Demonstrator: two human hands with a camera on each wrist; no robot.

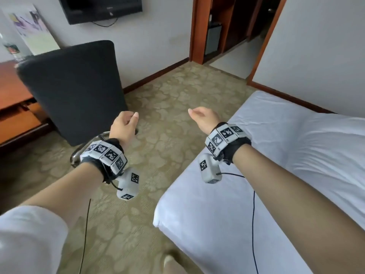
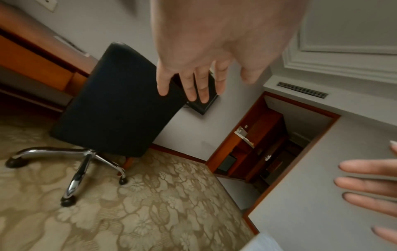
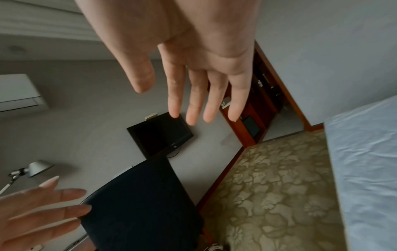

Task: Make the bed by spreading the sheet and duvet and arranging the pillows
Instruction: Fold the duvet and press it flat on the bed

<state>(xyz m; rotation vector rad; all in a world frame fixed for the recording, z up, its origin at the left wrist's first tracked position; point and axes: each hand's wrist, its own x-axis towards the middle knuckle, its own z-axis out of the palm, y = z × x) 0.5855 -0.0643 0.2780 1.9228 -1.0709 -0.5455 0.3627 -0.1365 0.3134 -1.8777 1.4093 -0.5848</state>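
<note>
A wooden worktop [image 1: 13, 91] stands at the far left, by the wall. A black chair [image 1: 75, 89] stands next to it on the carpet [image 1: 158, 91]. A black TV [image 1: 102, 8] hangs on the wall above. The left hand [image 1: 123, 125] is held up in the air in front of the chair. Its fingers [image 2: 191, 84] are loose and a little spread, and they hold nothing. The right hand [image 1: 205, 118] is up in the air too, near the left edge of the bed [image 1: 164, 218]. Its fingers [image 3: 193, 101] are straight and apart, and they hold nothing. The two hands do not touch. The bed fills the right side. A white sheet [image 1: 227, 194] lies flat over it, with small wrinkles. A puffy white duvet [image 1: 325, 145] lies on the far right side of the bed. A wooden doorway [image 1: 227, 30] is open in the far wall.
</note>
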